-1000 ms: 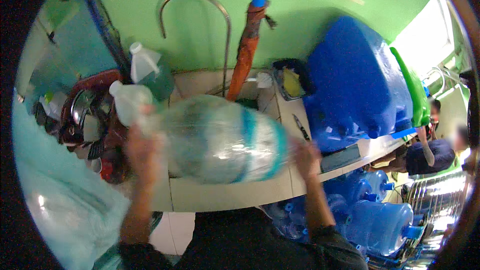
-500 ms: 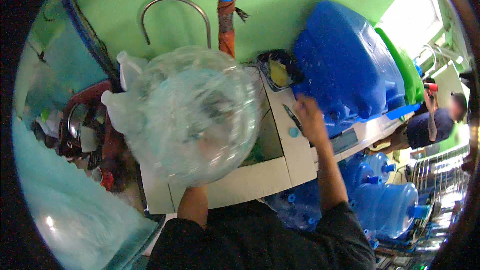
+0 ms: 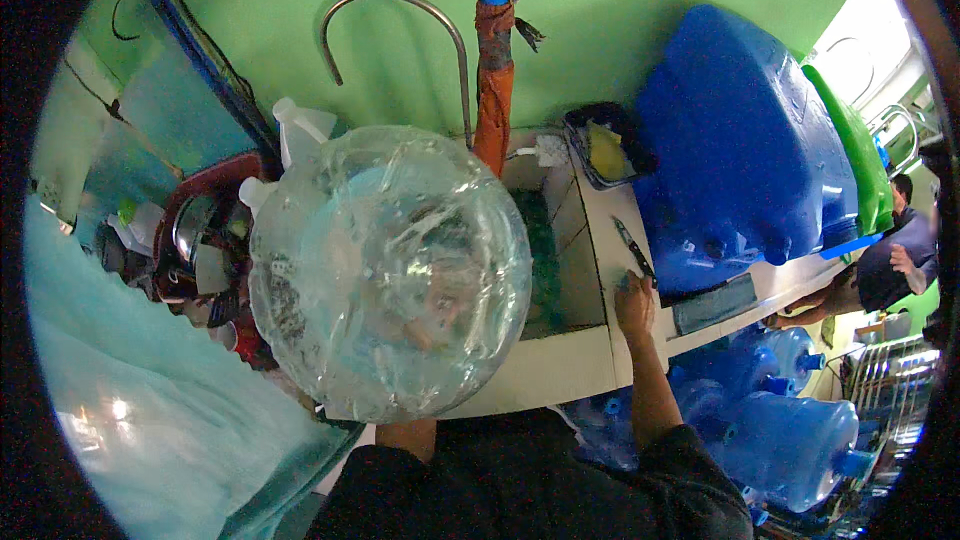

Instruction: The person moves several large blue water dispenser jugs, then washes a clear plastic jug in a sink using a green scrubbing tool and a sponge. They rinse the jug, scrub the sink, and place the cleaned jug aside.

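Large clear water jug (image 3: 390, 275) held up over the sink (image 3: 545, 260), bottom toward camera. Left hand hidden behind it, grip unclear. Right hand (image 3: 634, 302) rests open on worktop (image 3: 560, 370). Jug looks empty, light, stiff, slippery; hold neck and base.

Person wears a dark, near-black short-sleeved top. Right forearm bare from sleeve edge down to the right hand (image 3: 634, 302), no watch, glove or ring visible. Left forearm bare below the elbow; left hand hidden from view.
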`<control>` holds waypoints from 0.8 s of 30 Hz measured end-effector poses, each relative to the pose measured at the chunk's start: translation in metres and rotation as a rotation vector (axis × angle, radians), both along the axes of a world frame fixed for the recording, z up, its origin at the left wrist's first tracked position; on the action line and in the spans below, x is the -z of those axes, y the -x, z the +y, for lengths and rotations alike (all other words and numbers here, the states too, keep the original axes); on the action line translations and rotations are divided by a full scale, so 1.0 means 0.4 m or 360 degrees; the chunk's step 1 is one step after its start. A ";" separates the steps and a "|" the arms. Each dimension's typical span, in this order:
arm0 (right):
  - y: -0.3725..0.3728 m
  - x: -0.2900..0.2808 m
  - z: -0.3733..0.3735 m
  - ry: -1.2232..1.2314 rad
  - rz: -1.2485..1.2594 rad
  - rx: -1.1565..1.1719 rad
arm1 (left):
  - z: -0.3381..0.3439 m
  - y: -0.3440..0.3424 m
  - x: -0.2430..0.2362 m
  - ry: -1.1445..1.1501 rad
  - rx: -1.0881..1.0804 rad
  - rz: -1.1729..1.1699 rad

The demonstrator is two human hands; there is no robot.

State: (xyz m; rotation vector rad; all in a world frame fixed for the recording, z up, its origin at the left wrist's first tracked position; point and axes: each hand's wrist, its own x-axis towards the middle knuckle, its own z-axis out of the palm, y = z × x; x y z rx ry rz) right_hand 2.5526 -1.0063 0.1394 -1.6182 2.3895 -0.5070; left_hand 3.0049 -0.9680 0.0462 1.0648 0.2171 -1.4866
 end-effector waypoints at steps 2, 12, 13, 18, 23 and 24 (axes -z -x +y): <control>-0.027 -0.020 -0.001 0.0054 0.0001 -0.0203 | -0.003 -0.009 -0.002 -0.0010 0.0009 -0.0019; -0.315 0.279 -0.285 0.0056 -0.1297 -0.0656 | -0.136 0.024 -0.012 0.0035 0.0109 -0.0008; -0.345 0.333 -0.332 -0.0280 -0.1848 -0.0413 | -0.140 0.028 -0.013 0.0044 0.0119 -0.0006; -0.506 0.481 -0.478 -0.0353 -0.2250 0.0070 | -0.123 0.047 -0.012 0.0008 0.0152 -0.0019; -0.571 0.472 -0.492 -0.0194 -0.2600 -0.0040 | -0.106 0.054 -0.009 -0.0014 0.0152 -0.0010; -0.569 0.475 -0.493 -0.0197 -0.2651 -0.0192 | -0.108 0.057 -0.009 -0.0010 0.0150 -0.0004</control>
